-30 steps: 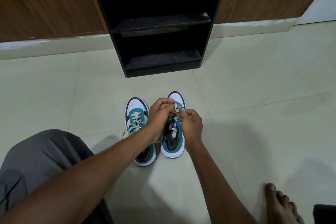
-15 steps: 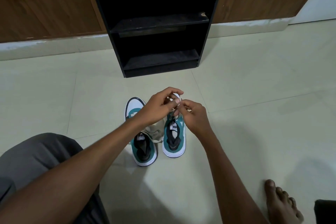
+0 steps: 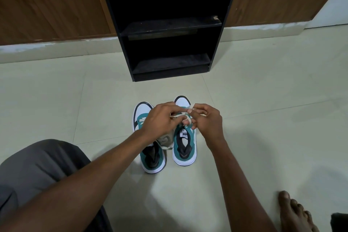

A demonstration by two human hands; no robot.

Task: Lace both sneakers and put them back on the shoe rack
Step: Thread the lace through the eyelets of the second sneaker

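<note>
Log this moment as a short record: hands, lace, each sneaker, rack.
left hand: pinching the lace
right hand: pinching the lace
lace: pale, held between both hands above the right sneaker
right sneaker: on the floor, upper eyelets unlaced
left sneaker: on the floor beside it, some lacing visible at the front
shoe rack: black, visible shelves hold no shoes

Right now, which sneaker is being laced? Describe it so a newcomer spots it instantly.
Find the black shoe rack against the wall; two teal-and-white sneakers stand on the floor before it. It is the right sneaker, under the left hand and right hand pinching its lace. Its tongue label shows; the left sneaker is untouched.
</note>
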